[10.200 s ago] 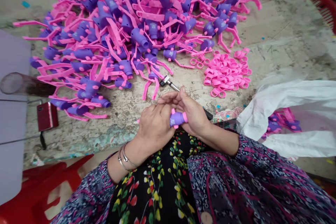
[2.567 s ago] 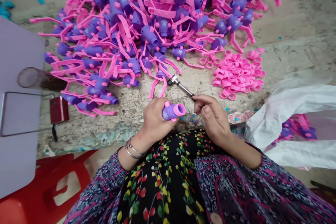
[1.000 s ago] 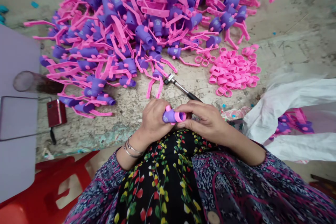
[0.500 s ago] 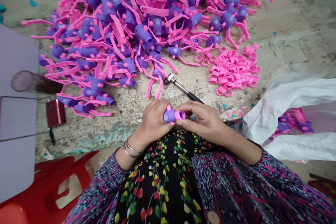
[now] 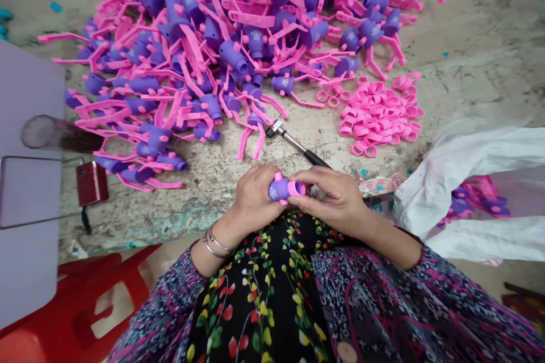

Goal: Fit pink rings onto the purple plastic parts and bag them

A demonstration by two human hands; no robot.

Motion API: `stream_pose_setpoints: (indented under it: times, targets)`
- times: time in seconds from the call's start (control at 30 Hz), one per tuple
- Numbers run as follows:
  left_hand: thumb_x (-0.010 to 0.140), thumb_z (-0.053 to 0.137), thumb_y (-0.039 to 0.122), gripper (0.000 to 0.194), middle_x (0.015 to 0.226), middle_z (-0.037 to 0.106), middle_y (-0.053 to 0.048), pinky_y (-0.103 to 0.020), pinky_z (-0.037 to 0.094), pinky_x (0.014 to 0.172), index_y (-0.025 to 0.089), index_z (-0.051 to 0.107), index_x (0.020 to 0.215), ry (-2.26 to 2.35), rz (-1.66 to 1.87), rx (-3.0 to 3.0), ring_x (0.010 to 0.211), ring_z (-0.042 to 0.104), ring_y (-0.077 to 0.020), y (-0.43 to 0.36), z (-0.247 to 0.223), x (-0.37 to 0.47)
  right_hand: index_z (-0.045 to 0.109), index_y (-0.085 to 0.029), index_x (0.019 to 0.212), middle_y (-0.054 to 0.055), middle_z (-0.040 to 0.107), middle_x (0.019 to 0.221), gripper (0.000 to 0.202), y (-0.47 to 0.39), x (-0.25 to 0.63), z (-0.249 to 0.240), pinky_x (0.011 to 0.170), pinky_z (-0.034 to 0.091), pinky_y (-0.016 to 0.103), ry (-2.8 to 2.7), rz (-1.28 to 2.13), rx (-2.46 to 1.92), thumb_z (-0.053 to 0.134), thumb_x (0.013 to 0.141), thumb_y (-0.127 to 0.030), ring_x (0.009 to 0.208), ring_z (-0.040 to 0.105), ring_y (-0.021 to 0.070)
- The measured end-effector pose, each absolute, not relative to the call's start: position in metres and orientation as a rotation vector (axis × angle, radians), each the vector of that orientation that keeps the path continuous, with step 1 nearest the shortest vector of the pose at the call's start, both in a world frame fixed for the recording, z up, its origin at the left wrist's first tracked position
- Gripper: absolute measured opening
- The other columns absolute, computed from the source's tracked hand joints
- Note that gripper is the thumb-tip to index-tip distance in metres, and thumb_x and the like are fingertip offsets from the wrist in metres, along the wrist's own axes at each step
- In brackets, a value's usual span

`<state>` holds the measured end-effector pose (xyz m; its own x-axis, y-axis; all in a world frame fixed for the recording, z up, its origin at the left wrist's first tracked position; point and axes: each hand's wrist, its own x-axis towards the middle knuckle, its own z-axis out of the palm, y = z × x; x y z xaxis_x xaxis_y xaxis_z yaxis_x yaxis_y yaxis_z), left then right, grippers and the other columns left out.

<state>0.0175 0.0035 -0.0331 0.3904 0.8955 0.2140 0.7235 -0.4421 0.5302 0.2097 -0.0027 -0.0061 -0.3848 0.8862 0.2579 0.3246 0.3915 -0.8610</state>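
Note:
My left hand (image 5: 255, 198) is wrapped round a purple plastic sleeve (image 5: 278, 189) with pink knobs, so its wider end is hidden in my palm. A pink ring (image 5: 293, 188) sits around the sleeve's narrow end, which points right. At that end the thumb and fingers of my right hand (image 5: 338, 195) pinch the ring from the side. Just beyond my hands lies a small hammer (image 5: 293, 142) with a black grip. A pile of loose pink rings (image 5: 378, 116) is on the table, ahead and to the right.
A large heap of purple sleeves with pink arms (image 5: 204, 51) covers the back of the worn table (image 5: 468, 79). On the left are a glass (image 5: 38, 131) on its side and a dark red box (image 5: 92, 182). A white sack (image 5: 426, 187) at right holds similar parts.
Both hands have shifted slightly to the right with the sleeve. The ring still sits at its narrow end, now turned a little differently toward me.

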Motion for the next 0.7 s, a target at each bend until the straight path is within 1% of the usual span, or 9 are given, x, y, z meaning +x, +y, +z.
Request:
stream_pose_setpoints:
  times: [0.13, 0.2, 0.3, 0.37, 0.47, 0.57, 0.63, 0.7]
  targets:
    - [0.077, 0.061, 0.042, 0.022, 0.066, 0.059, -0.002, -0.032, 0.036, 0.058, 0.021, 0.053, 0.075, 1.418, 0.598, 2.466, 0.062, 0.051, -0.0190, 0.006, -0.032, 0.013, 0.063, -0.020, 0.099, 0.002, 0.067, 0.085, 0.019, -0.001, 0.213, -0.007, 0.064, 0.048, 0.025, -1.923, 1.014, -1.057, 0.065, 0.087, -0.035, 0.071, 0.061, 0.0126]
    - [0.078, 0.059, 0.043, 0.023, 0.067, 0.060, -0.004, -0.034, 0.035, 0.059, 0.021, 0.054, 0.075, 1.417, 0.580, 2.577, 0.063, 0.051, -0.0204, 0.007, -0.029, 0.012, 0.060, -0.020, 0.101, 0.002, 0.066, 0.084, 0.023, 0.000, 0.212, -0.009, 0.063, 0.047, 0.025, -1.950, 0.991, -1.048, 0.062, 0.089, -0.039, 0.069, 0.060, 0.0129]
    - [0.082, 0.057, 0.038, 0.018, 0.066, 0.059, -0.005, -0.036, 0.033, 0.058, 0.022, 0.054, 0.074, 1.448, 0.574, 2.714, 0.064, 0.050, -0.0224, 0.007, -0.025, 0.014, 0.057, -0.019, 0.101, 0.003, 0.064, 0.079, 0.029, -0.001, 0.207, -0.012, 0.059, 0.044, 0.027, -2.022, 0.822, -1.149, 0.048, 0.095, -0.046, 0.065, 0.057, 0.0147]
    - [0.082, 0.055, 0.031, 0.013, 0.064, 0.058, -0.005, -0.037, 0.031, 0.057, 0.022, 0.053, 0.072, 1.497, 0.586, 2.770, 0.064, 0.048, -0.0229, 0.006, -0.024, 0.018, 0.056, -0.019, 0.097, 0.003, 0.062, 0.072, 0.034, -0.001, 0.200, -0.014, 0.058, 0.041, 0.028, -2.069, 0.686, -1.257, 0.037, 0.098, -0.047, 0.063, 0.057, 0.0163]
    - [0.080, 0.055, 0.023, 0.010, 0.063, 0.056, -0.004, -0.037, 0.028, 0.057, 0.023, 0.052, 0.071, 1.585, 0.622, 2.804, 0.063, 0.046, -0.0226, 0.004, -0.024, 0.022, 0.055, -0.020, 0.092, 0.003, 0.061, 0.066, 0.033, -0.001, 0.190, -0.018, 0.057, 0.040, 0.029, -2.082, 0.594, -1.341, 0.031, 0.100, -0.040, 0.060, 0.058, 0.0168]
    - [0.078, 0.056, 0.022, 0.008, 0.063, 0.056, -0.004, -0.037, 0.027, 0.056, 0.023, 0.051, 0.071, 1.649, 0.645, 2.746, 0.062, 0.046, -0.0226, 0.002, -0.027, 0.026, 0.055, -0.019, 0.101, 0.004, 0.064, 0.073, 0.026, 0.002, 0.184, -0.024, 0.060, 0.042, 0.030, -1.971, 0.574, -1.331, 0.032, 0.099, -0.031, 0.061, 0.060, 0.0163]
    - [0.077, 0.057, 0.024, 0.008, 0.063, 0.056, -0.004, -0.036, 0.026, 0.056, 0.023, 0.051, 0.073, 1.693, 0.682, 2.681, 0.062, 0.045, -0.0228, 0.001, -0.029, 0.028, 0.053, -0.020, 0.106, 0.003, 0.064, 0.077, 0.023, 0.003, 0.182, -0.026, 0.059, 0.043, 0.029, -1.878, 0.607, -1.309, 0.034, 0.097, -0.027, 0.059, 0.058, 0.0147]
    - [0.076, 0.058, 0.025, 0.008, 0.062, 0.056, -0.004, -0.036, 0.026, 0.055, 0.023, 0.050, 0.073, 1.736, 0.719, 2.646, 0.061, 0.045, -0.0229, 0.001, -0.030, 0.030, 0.053, -0.021, 0.107, 0.001, 0.062, 0.076, 0.020, 0.004, 0.182, -0.028, 0.057, 0.041, 0.028, -1.805, 0.666, -1.297, 0.037, 0.095, -0.024, 0.055, 0.054, 0.0129]
